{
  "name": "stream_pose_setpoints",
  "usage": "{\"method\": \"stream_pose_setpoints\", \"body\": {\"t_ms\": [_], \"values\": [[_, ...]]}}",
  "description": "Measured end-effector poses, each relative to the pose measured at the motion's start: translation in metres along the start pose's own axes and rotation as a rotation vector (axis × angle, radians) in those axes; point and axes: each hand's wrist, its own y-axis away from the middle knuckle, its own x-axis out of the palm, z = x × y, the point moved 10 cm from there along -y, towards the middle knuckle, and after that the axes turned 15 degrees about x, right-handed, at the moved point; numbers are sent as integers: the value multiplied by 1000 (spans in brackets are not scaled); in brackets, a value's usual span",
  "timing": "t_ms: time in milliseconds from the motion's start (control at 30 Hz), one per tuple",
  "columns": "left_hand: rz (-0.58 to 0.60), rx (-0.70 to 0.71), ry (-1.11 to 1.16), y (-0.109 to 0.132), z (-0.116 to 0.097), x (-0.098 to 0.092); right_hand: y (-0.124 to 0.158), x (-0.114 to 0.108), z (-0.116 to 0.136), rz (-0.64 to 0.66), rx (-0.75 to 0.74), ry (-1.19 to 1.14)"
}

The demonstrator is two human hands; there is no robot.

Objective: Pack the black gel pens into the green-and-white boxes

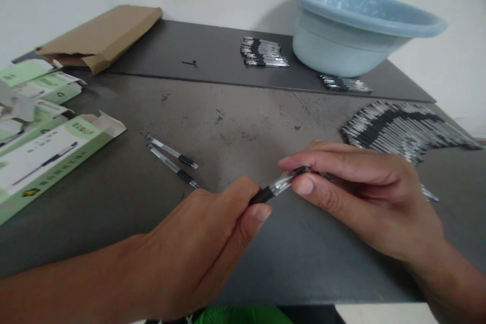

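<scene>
A clear pen with a black grip (279,187) is held between my two hands, above the front middle of the table. My left hand (212,233) is closed round its black part, so that end is hidden in the fist. At the other end, the thumb and forefinger of my right hand (364,192) pinch the dark tip of the pen. Two similar pens (172,162) lie side by side on the table, just beyond my left hand. Behind my right hand spreads a large fanned row of pens (398,126), partly covered by that hand.
Green and white pen boxes (56,162) lie torn at the left, below a brown paper packet (102,30). A light blue basin (341,45) stands at the back right. Near it lie two smaller pen bundles (264,53). A small black piece (189,63) rests on the back board.
</scene>
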Motion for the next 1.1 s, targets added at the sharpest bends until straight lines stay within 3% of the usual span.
{"method": "stream_pose_setpoints", "body": {"t_ms": [233,467,667,800,933,1100], "values": [[77,20,-22,-3,2,6,-2,2,0,16,4,-27],[60,85,64,-4,-6,7,0,15,-10,62,-41,-308],[-31,105,73,-5,-14,5,0,29,4,168,-209,-205],[-6,101,62,-1,-6,10,1,27,13,190,-255,-121],[-71,70,27,5,7,5,-5,8,4,135,-116,-292],[-161,97,4,7,11,-5,-13,-59,-11,-200,-17,-532]]}}
